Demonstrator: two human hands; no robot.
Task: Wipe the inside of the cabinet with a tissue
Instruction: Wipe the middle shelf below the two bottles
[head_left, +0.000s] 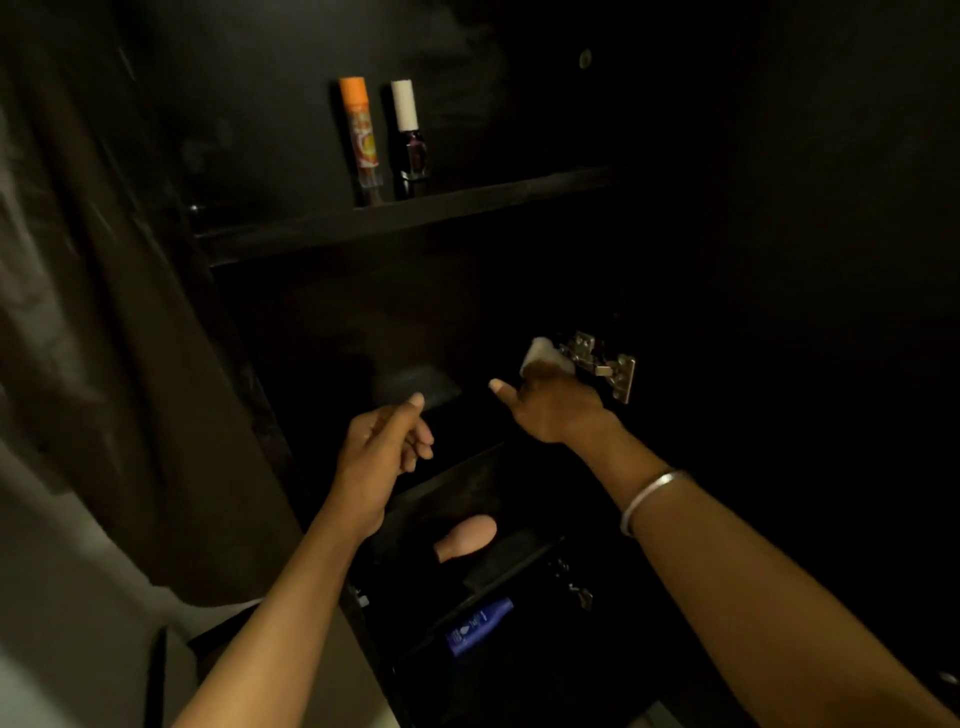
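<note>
The black cabinet (405, 218) stands open in dim light, with several shelves. My right hand (550, 410) reaches into the middle compartment and holds a white tissue (540, 353) against the right inner wall, just left of a metal hinge (602, 364); its thumb sticks out to the left. My left hand (384, 441) hovers in front of the same compartment with fingers loosely curled and nothing in it.
On the upper shelf stand an orange-capped tube (363, 135) and a dark bottle with a white cap (410, 135). Lower shelves hold a pink rounded object (465, 535) and a blue bottle (478, 626). A dark curtain (104, 312) hangs at the left.
</note>
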